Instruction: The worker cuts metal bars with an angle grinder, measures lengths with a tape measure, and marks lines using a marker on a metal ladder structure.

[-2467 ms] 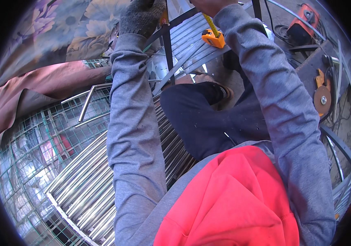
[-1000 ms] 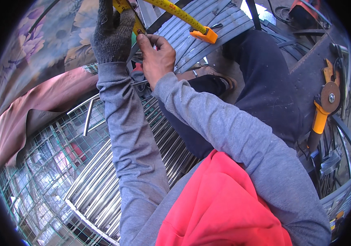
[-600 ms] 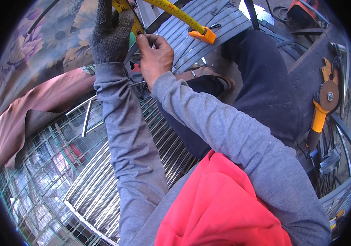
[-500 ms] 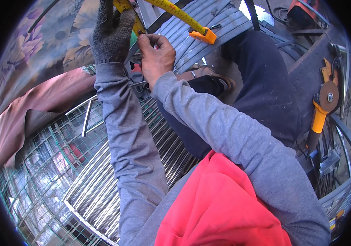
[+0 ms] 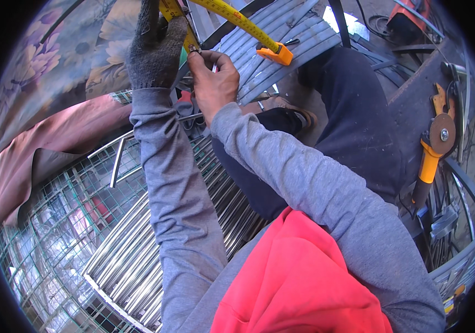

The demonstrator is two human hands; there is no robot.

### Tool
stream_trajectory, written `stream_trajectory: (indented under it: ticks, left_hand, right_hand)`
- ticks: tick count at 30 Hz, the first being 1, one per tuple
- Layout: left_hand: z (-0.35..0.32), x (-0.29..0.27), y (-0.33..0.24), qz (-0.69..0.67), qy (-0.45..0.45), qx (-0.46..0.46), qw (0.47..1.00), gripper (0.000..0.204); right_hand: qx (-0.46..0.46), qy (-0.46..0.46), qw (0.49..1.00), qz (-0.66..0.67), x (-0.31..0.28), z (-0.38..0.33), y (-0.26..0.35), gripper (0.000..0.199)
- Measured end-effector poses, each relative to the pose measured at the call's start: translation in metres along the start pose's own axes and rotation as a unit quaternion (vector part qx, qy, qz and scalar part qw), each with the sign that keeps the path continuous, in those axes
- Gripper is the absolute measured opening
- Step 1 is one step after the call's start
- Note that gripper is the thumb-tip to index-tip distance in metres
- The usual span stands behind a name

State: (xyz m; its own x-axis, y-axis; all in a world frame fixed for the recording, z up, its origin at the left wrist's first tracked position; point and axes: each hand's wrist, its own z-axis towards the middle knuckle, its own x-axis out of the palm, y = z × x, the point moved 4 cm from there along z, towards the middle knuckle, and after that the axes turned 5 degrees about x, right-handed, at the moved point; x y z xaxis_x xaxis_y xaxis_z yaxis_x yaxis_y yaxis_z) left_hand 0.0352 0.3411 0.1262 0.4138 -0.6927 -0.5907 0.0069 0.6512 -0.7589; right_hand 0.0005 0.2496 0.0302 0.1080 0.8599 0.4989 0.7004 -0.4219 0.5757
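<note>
My left hand (image 5: 157, 53), in a dark knit glove, is closed at the top edge with its thumb against a yellow tape measure blade (image 5: 191, 40). Part of its fingers lies beyond the picture. My bare right hand (image 5: 215, 80) pinches the hooked end of the blade between thumb and fingertips, right beside the glove. Something thin, red and white, shows between its curled fingers, too small to name. The orange tape measure case (image 5: 276, 54) rests on grey metal strips (image 5: 304, 41), and more blade runs from it up past the top edge.
An angle grinder (image 5: 435, 147) with a brown disc lies at the right. Shiny metal tubes (image 5: 132, 250) lie on green wire mesh (image 5: 54, 216) under my left arm. Flowered sheeting (image 5: 76, 55) spreads at the far left, and a red machine (image 5: 407, 19) stands at the back right.
Both hands stay at the blade's end and keep their hold. They sit slightly lower and farther right in the picture; the surroundings shift a little too.
</note>
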Motion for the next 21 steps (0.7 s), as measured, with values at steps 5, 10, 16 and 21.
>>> stream_trajectory:
  ticks: [5,10,16,21]
  left_hand:
    - [-0.0005,-0.0006,-0.0008,0.012,0.004,-0.021,1.0,0.071]
    - [-0.0008,-0.0006,0.0012,0.02,0.01,-0.03,0.999,0.079]
    - [-0.0009,0.0004,-0.0019,0.019,0.002,-0.019,1.0,0.079]
    - [0.0023,0.0028,-0.0045,-0.048,-0.03,0.029,0.998,0.072]
  right_hand:
    - [-0.064,-0.009,0.997,-0.03,0.0002,0.0049,0.0027,0.029]
    - [-0.048,-0.009,0.999,-0.017,0.0015,0.0045,0.0024,0.025]
    - [-0.051,-0.025,0.998,-0.027,-0.0013,0.006,0.005,0.026]
    - [-0.045,0.001,0.999,-0.021,0.0004,0.0036,0.0041,0.025]
